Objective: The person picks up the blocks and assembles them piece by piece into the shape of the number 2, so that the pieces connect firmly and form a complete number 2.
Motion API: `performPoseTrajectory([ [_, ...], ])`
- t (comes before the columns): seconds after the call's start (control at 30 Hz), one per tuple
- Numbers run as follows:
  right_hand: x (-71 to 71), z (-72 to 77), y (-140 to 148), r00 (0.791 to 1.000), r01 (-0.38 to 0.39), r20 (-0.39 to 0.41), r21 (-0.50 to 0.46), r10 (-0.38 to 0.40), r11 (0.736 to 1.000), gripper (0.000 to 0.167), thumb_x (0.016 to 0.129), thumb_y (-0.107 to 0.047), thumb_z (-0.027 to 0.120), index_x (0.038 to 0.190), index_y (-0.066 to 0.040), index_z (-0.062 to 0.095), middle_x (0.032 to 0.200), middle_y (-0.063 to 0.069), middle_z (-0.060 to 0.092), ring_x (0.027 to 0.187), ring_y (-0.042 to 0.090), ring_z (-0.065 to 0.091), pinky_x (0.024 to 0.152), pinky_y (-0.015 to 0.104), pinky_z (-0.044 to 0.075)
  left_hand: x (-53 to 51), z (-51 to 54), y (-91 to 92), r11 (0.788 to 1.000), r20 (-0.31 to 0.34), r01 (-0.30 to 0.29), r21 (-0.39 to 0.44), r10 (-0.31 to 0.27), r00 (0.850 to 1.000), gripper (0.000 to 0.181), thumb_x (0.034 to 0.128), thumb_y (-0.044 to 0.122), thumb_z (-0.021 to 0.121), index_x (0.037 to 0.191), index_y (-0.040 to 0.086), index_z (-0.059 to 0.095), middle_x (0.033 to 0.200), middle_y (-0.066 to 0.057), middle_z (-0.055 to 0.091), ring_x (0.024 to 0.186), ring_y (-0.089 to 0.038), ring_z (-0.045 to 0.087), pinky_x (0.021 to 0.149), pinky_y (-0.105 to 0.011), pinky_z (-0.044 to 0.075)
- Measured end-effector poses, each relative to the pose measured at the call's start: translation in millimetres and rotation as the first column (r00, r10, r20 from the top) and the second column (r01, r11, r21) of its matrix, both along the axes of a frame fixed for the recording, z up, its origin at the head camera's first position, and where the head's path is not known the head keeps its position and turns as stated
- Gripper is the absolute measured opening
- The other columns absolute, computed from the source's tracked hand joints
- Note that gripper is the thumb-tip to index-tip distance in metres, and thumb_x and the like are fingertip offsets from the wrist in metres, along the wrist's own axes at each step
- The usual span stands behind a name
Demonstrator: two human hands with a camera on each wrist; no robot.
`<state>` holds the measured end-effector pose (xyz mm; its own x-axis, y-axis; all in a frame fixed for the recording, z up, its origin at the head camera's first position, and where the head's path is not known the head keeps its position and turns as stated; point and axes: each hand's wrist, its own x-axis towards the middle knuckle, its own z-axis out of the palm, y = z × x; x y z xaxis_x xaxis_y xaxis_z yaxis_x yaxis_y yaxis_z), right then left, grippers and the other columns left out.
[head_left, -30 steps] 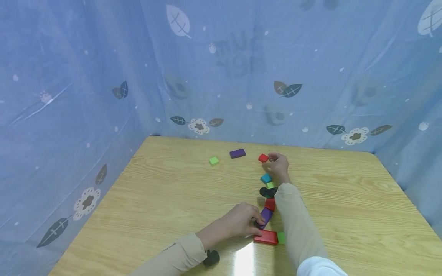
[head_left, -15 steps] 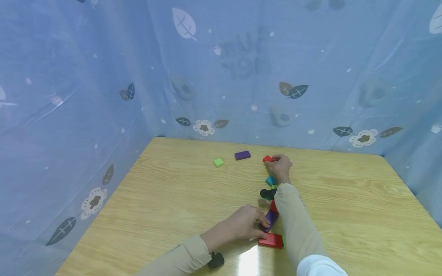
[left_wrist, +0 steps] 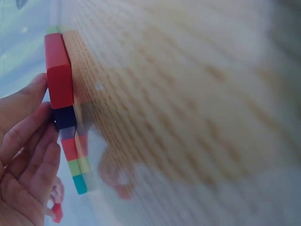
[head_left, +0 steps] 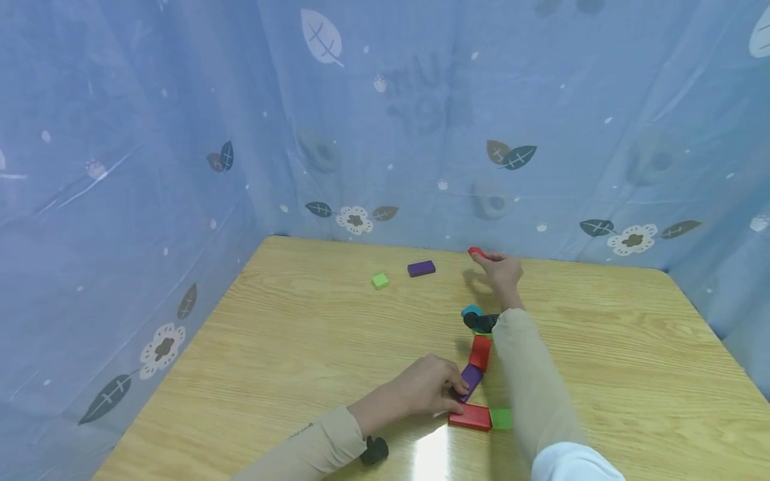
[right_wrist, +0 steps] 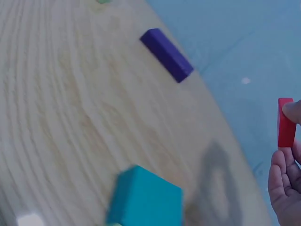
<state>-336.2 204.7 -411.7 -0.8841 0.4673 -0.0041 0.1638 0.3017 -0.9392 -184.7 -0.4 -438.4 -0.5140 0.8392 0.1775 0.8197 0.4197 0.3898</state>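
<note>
While our left hand (head_left: pixel 428 386) babysits the near end of the row, our right hand (head_left: pixel 504 270) has the small red piece (head_left: pixel 478 252) pinched between thumb and fingertips, up off the table (head_left: pixel 313 321) near its far edge. The left fingers aren't gripping anything: thumb rests against the long red block (head_left: pixel 470 416), index against the purple block (head_left: pixel 472 382). We'd keep that touch feather-light, since any push would probably skew the corner. For the red piece, we'd hold the pinch just firm enough to stop it twisting (small blocks love to spin), and keep our wrist high over the teal block (right_wrist: pixel 150 200), because that dangling black gear (head_left: pixel 481 323) looks likely to clip it.
</note>
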Motion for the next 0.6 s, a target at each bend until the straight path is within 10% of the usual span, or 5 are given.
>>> performPoseTrajectory([
  [0.6, 12.2, 39.7, 21.6, 0.979, -0.157, -0.117, 0.071, 0.164, 0.985, 0.045, 0.080, -0.033, 0.077, 0.106, 0.002, 0.068, 0.078, -0.010, 0.059, 0.080, 0.010, 0.053, 0.067, 0.022, 0.045, 1.3, 1.8, 0.2, 1.000, 0.021, -0.014, -0.006, 0.014, 1.000, 0.027, 0.0749, 0.029, 0.082, 0.096, 0.012, 0.077, 0.089, 0.007, 0.069, 0.074, 0.007, 0.054, 0.067, -0.005, 0.040],
])
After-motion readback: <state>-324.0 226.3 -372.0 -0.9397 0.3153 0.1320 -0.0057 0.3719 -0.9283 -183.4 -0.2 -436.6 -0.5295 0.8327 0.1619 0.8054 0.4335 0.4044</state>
